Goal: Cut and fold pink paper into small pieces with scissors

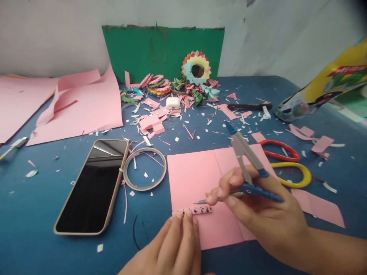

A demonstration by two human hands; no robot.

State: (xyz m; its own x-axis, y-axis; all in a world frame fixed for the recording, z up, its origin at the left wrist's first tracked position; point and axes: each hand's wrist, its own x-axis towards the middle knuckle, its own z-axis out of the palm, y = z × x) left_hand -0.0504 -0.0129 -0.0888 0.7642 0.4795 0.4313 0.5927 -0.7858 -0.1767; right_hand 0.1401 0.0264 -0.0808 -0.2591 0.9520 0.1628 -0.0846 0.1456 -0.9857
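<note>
Head view: right hand closed around a blue compass, metal tip aimed left, just above a numbered paper strip. Left hand flat, fingers together, fingertips pressing down the strip's left end. Strip lying on the lower left edge of a pink sheet, digits 4, 5, 6 legible at its right end, the rest covered by fingers. Pink sheet flat on the blue worktop, creased down the middle.

Just left of the sheet, a tape ring; beside that, a phone face up, screen dark. Right of the sheet, scissors with one red and one yellow handle, partly behind the right hand. Farther back, a white case among pink scraps, folded paper shapes and a multicoloured paper wreath leaning against a green board. Large pink papers at the far left, curled at the top. Black pen at the back right, near a yellow bag. Small white and pink cuttings scattered across the worktop.
</note>
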